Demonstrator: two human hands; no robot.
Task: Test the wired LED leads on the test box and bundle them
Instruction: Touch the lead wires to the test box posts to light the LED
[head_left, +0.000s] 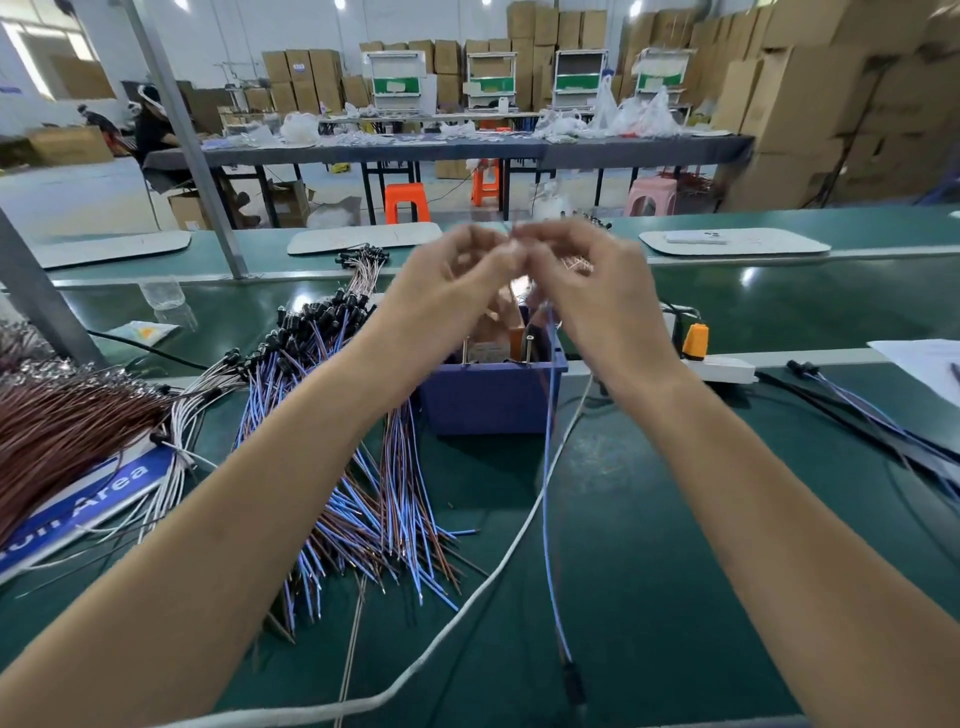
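Green tabletop (649, 493) ahead, blue test box (493, 400) dead centre; I've got both hands raised over it, left hand (447, 291) and right hand (587, 291) with fingers pinched together on one blue-brown lead (546, 493) dangling toward me. Looks like testing underway; next I'd steer its bare ends down to the box's pins, while the untested pile (358, 467) waits left.

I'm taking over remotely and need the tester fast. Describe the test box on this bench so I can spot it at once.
Start at the green bench and look just below the raised left hand and right hand. The test box sits there, right of the fanned pile of leads. It is the only dark blue open-topped box, with metal posts standing up inside.
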